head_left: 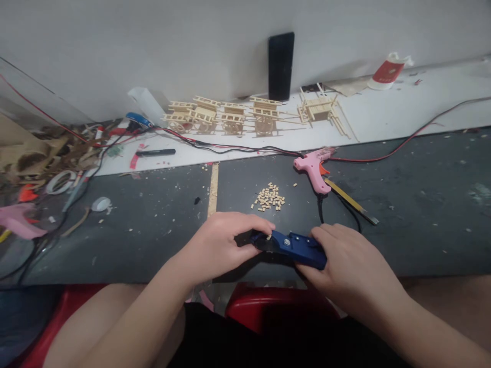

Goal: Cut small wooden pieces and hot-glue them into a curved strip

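Observation:
A blue hand cutter lies at the near edge of the dark work mat. My right hand is wrapped round its handles. My left hand is closed at the cutter's jaw end, where its fingertips pinch a small pale wooden piece. Just beyond the hands sits a little heap of short cut wooden bits.
A pink glue gun with its black cord lies behind the heap, a yellow-and-black stick beside it. Several small wooden cart models stand in a row by the wall, near a black phone. Wires and clutter fill the left side.

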### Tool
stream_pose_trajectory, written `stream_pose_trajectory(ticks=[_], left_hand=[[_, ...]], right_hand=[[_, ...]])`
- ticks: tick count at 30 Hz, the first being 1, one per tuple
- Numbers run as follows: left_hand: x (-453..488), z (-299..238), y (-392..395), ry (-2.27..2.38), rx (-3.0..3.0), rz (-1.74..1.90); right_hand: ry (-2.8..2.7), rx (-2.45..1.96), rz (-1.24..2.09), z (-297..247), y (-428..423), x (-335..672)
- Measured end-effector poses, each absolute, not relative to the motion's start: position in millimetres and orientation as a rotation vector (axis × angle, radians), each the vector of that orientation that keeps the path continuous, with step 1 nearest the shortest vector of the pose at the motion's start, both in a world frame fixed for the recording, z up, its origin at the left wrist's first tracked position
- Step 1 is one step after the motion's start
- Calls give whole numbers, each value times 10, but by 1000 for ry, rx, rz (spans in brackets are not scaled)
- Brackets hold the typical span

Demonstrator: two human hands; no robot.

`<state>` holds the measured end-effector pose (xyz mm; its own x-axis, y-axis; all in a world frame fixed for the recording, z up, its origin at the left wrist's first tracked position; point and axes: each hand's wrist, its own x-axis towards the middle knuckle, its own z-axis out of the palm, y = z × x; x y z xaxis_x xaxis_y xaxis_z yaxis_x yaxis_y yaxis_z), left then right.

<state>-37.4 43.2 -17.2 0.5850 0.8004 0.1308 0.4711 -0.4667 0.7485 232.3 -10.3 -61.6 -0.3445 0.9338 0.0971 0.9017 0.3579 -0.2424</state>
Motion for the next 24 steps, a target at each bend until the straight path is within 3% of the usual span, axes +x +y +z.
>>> stream_pose_trajectory(ticks=[8, 15, 24], left_hand=[[-348, -228, 441, 1098, 2236, 597], [-128, -359, 404, 1624, 2249, 692], [-169, -271, 347, 1464, 2523, 771]], right_hand=[[-2352, -1838, 337, -484, 79, 2342], [-2272, -2090, 484, -283, 307, 2256], [-2377, -2101, 477, -210, 211, 2222]])
